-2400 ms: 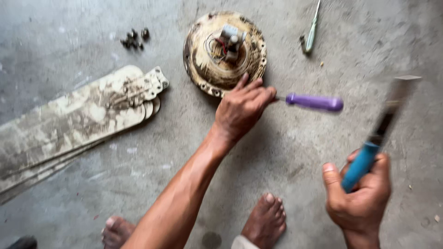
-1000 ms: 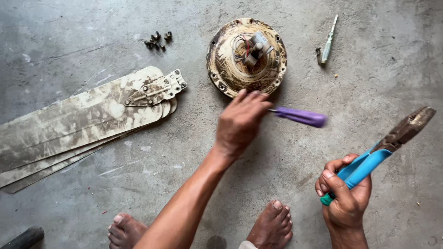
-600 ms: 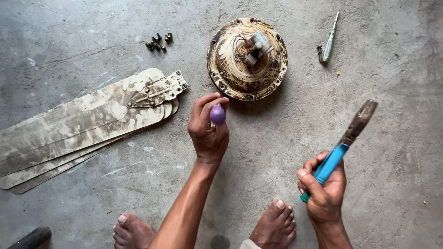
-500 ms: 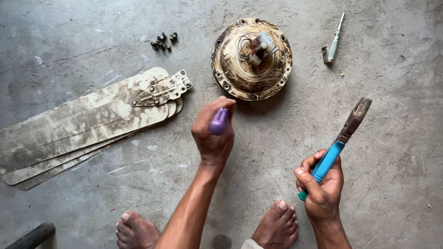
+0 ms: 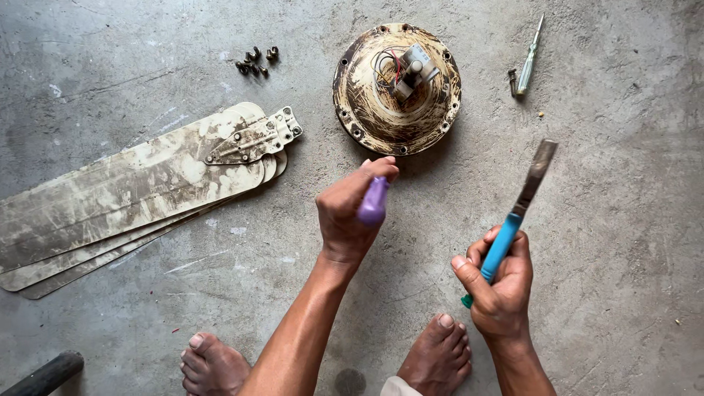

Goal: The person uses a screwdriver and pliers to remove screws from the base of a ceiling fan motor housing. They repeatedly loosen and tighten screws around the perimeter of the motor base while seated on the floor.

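Nearest us, our bare feet (image 5: 323, 363) rest on the concrete floor (image 5: 631, 220). Our right hand (image 5: 500, 282) grips blue-handled pliers (image 5: 517, 213), fingers closed, tip raised. Our left hand (image 5: 352, 213) is wrapped around a purple-handled screwdriver (image 5: 373, 202), just short of the rusty fan motor housing (image 5: 397, 88). We judge the work is at the housing, and the next move calls for setting the driver tip squarely on a rim screw. Bare floor lies to the right; stacked fan blades (image 5: 132, 191) crowd the left, loose screws (image 5: 257, 62) and a green tester screwdriver (image 5: 529, 55) lie farthest.
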